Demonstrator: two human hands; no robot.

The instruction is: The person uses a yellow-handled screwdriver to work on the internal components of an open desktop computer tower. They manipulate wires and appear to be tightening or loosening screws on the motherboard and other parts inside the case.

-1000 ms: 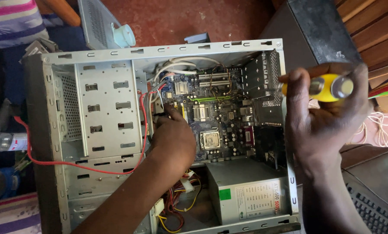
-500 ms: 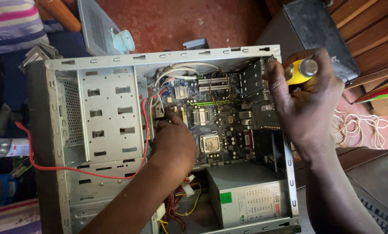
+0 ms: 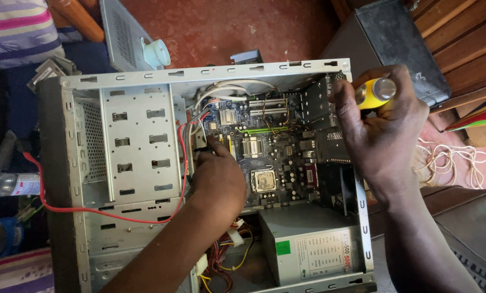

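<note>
While my left hand [image 3: 218, 179] reaches down into the open computer case [image 3: 123, 81], its fingers are curled against the left edge of the motherboard [image 3: 270, 146], and I cannot tell whether they grip anything. At its nine o'clock sits the metal drive cage [image 3: 137, 146], with a red cable [image 3: 118, 217] looping past below. At five o'clock lies the grey power supply [image 3: 308, 244]. My right hand [image 3: 384, 130], out at three o'clock by the case's rear wall, is closed firmly around a yellow-handled screwdriver [image 3: 375, 92], its shaft hidden behind my fingers
</note>
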